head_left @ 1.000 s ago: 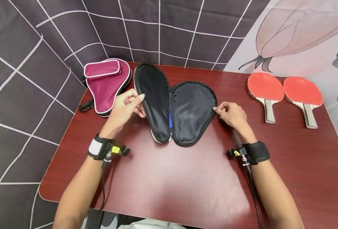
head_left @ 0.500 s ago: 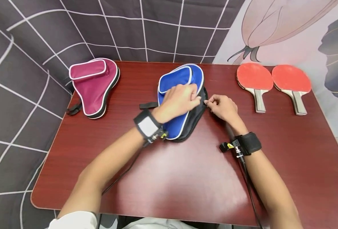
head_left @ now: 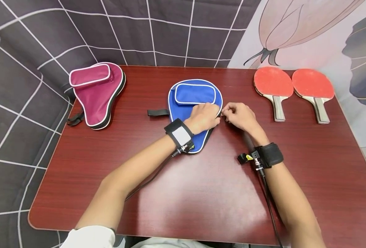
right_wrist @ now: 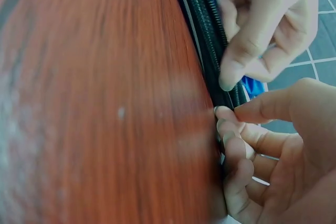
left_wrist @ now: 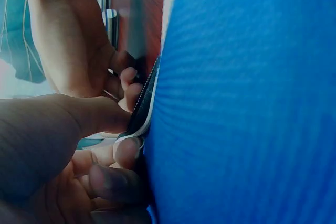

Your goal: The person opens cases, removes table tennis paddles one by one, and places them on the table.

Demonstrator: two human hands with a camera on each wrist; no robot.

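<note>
A blue table tennis paddle case (head_left: pixel 183 112) with white piping and a raised front pocket lies folded over on the table. Across its right side reaches my left hand (head_left: pixel 204 119), pinching the upper flap's edge between thumb and fingers. My right hand (head_left: pixel 241 116) meets it from the right and pinches the case's edge with thumb and fingertips. In the right wrist view, the dark zipper teeth (right_wrist: pixel 210 24) run along the side up to both hands' fingertips. Blue fabric (left_wrist: pixel 241 98) fills most of the left wrist view.
A maroon paddle case (head_left: pixel 99 94) lies at the back left of the red-brown table (head_left: pixel 186 196). Two red paddles (head_left: pixel 273 82) sit side by side at the back right. A black strap (head_left: pixel 158 112) sticks out left of the blue case. Patterned cloth (head_left: pixel 170 38) hangs behind.
The case lay spread with its black lining showing; my left hand has swung its left half over to the right, so the blue front now faces up. My right hand keeps to the right edge.
</note>
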